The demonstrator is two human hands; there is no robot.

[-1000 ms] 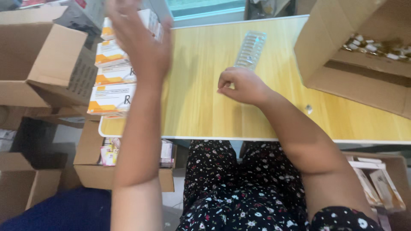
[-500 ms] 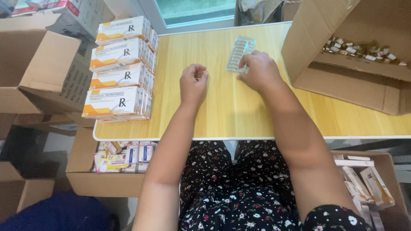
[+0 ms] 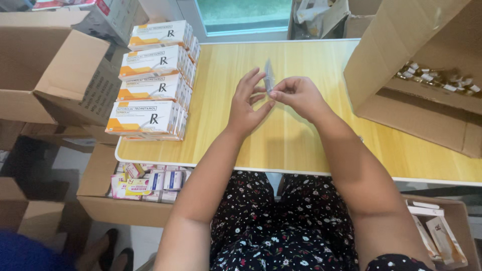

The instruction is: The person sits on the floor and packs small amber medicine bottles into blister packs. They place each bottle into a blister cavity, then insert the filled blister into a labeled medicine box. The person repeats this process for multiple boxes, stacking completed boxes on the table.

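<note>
Over the middle of the yellow wooden table (image 3: 301, 145), my right hand (image 3: 297, 95) pinches a thin silver blister strip (image 3: 269, 75) that stands on edge. My left hand (image 3: 249, 103) is right beside it with its fingers spread, fingertips touching the strip's lower part. To the left stands a row of white and orange medicine boxes (image 3: 150, 85), stacked along the table's left edge, about a hand's width from my left hand.
A big open cardboard box (image 3: 401, 95) with several small vials (image 3: 437, 78) lies at the right. More cardboard boxes (image 3: 50, 75) stand left of the table. On the floor, an open carton (image 3: 105, 200) holds small packets; another carton (image 3: 437, 236) is at the lower right.
The blister strip has been lifted off the table and turned on edge by my right hand. My left hand rose from the table and came to the strip. The camera moved closer.
</note>
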